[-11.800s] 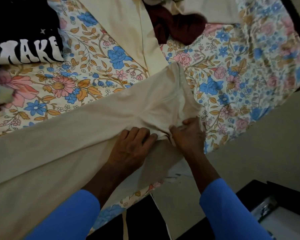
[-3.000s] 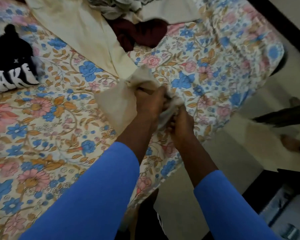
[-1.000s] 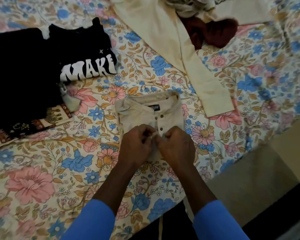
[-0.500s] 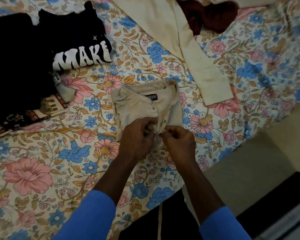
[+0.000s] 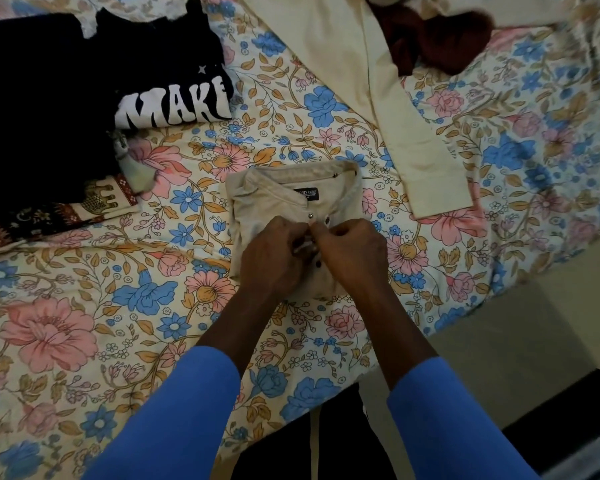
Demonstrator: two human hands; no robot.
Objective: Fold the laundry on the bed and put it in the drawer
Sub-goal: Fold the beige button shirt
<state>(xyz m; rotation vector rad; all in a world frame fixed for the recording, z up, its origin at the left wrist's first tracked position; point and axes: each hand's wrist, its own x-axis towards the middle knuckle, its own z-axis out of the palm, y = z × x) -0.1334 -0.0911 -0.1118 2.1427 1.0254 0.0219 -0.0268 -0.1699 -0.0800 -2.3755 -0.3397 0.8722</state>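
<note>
So here's my folded beige snap-button shirt, lying flat on the floral bedsheet near the bed's edge, with the collar and its dark label pointing away from me. My left hand and right hand are both on the front of it, knuckles nearly touching. The fingers are curled in, pinching the strip of cloth where the snaps run. A couple of snaps show just above my fingertips and a dark one peeks out below them. Honestly can't tell if the one under my fingers is done up.

Off to my left is a black T-shirt with white MAKE lettering, next to more dark fabric, and a brown elephant-print cloth pokes out from under that pile. On my right a cream long-sleeved garment stretches across the sheet, its cuff ending just beside the shirt, not touching. A crumpled maroon cloth sits at the far end. I've got blue sleeves on both arms.
</note>
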